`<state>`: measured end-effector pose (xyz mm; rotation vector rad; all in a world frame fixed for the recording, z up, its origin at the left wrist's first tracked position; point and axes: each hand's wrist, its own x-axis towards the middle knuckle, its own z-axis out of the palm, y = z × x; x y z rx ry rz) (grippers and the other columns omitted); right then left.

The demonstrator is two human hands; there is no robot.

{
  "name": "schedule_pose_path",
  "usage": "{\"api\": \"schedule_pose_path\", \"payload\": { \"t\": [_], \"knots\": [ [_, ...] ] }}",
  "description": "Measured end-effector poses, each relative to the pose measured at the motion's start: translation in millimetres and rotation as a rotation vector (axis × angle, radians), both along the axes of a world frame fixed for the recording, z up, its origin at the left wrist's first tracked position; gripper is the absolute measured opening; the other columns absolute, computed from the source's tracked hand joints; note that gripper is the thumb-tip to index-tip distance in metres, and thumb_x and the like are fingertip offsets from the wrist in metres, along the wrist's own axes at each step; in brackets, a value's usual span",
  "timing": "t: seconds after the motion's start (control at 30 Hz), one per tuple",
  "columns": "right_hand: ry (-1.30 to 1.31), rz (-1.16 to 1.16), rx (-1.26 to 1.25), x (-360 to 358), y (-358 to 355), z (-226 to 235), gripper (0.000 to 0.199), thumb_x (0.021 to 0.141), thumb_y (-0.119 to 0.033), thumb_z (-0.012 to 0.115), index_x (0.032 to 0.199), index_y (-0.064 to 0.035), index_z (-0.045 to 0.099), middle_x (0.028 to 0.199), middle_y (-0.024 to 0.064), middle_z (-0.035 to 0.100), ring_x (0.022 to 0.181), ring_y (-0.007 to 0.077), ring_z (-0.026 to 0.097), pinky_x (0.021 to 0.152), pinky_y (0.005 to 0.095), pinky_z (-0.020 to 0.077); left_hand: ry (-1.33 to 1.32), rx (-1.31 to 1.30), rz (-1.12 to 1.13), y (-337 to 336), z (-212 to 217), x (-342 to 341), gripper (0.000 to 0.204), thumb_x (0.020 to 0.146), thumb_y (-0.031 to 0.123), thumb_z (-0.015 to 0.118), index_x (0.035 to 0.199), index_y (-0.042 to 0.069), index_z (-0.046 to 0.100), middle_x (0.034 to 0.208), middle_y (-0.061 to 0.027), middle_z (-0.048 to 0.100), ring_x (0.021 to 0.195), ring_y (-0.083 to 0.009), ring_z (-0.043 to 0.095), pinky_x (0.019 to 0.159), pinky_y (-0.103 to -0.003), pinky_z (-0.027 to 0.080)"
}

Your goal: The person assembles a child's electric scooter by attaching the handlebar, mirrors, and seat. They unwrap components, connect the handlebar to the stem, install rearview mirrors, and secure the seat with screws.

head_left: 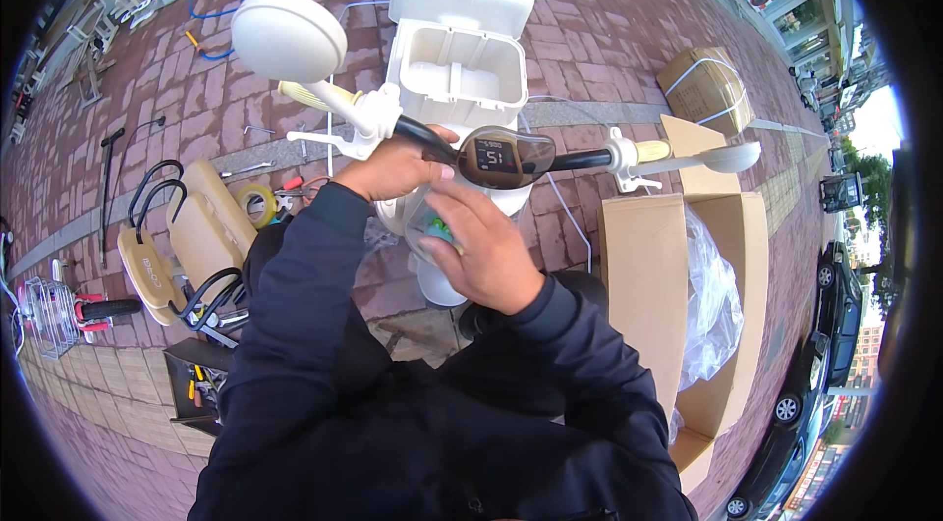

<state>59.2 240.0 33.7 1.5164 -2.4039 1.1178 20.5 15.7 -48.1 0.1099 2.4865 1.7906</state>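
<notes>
A white scooter's black handlebar (580, 161) stands in front of me, with a lit oval display (499, 160) at its middle. My left hand (401, 167) is closed around the bar just left of the display, its thumb close to the display's edge. Below it, my right hand (488, 244) has its fingers stretched out and its thumb apart, against a clear rounded part (420, 222) with something green behind it. What the right fingertips touch is partly hidden. White mirrors, the left mirror (289, 34) and the right mirror (733, 158), rise from the bar beside cream grips.
Beyond the handlebar are a white open storage box (462, 104) and its raised lid part (417, 5). An open carton (643, 295) with plastic wrap stands at right, a strapped carton (709, 94) farther off. Tan seat pads (208, 226), yellow tape (257, 206) and a toolbox (187, 354) lie left.
</notes>
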Motion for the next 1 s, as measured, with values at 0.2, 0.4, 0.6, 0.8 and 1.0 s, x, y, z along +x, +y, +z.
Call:
{"api": "schedule_pose_path", "payload": {
  "t": [0.2,0.4,0.6,0.8,1.0],
  "knots": [
    [0.072,-0.435,-0.125,-20,-90,-27,0.063,0.091,-0.004,0.076,0.147,0.0062,0.05,0.14,0.0356,0.058,0.109,0.0482,0.068,0.098,0.0493,0.0549,0.176,-0.543,0.357,-62,-11,22,0.034,0.095,0.031,0.07,0.108,0.0,0.076,0.113,-0.0292,0.074,0.106,-0.045,0.072,0.089,-0.053,0.058],
    [-0.195,-0.581,0.011,-45,-94,-24,0.021,0.089,-0.01,0.079,0.102,0.0011,0.065,0.09,0.026,0.072,0.085,0.0471,0.071,0.075,0.0505,0.0559,-0.052,-0.516,0.386,-82,-2,30,0.041,0.102,0.034,0.067,0.122,-0.002,0.067,0.109,-0.0288,0.074,0.108,-0.0466,0.07,0.094,-0.051,0.056],
    [-0.275,-0.595,0.088,-88,-26,-12,0.022,0.086,-0.006,0.078,0.105,-0.0013,0.066,0.089,0.0222,0.073,0.084,0.0384,0.074,0.077,0.0432,0.0566,-0.066,-0.445,0.394,-74,29,34,0.04,0.1,0.034,0.068,0.114,-0.003,0.068,0.114,-0.0286,0.074,0.112,-0.0468,0.07,0.096,-0.054,0.055],
    [0.238,-0.566,0.165,-169,94,18,0.032,0.076,-0.002,0.079,0.103,-0.0005,0.063,0.093,0.0207,0.069,0.091,0.0423,0.07,0.08,0.0438,0.0532,-0.18,-0.46,0.282,-64,33,28,0.053,0.099,0.037,0.07,0.13,-0.006,0.065,0.121,-0.03,0.073,0.117,-0.046,0.069,0.101,-0.052,0.054],
    [0.263,-0.689,-0.054,-223,213,-4,0.023,0.082,-0.006,0.075,0.098,-0.0045,0.059,0.087,0.0041,0.062,0.085,0.0128,0.059,0.077,0.0313,0.0515,-0.243,-0.57,0.168,-32,-6,-25,0.045,0.098,0.034,0.071,0.122,-0.004,0.069,0.116,-0.0269,0.076,0.112,-0.0445,0.072,0.098,-0.052,0.056]
  ]
}}
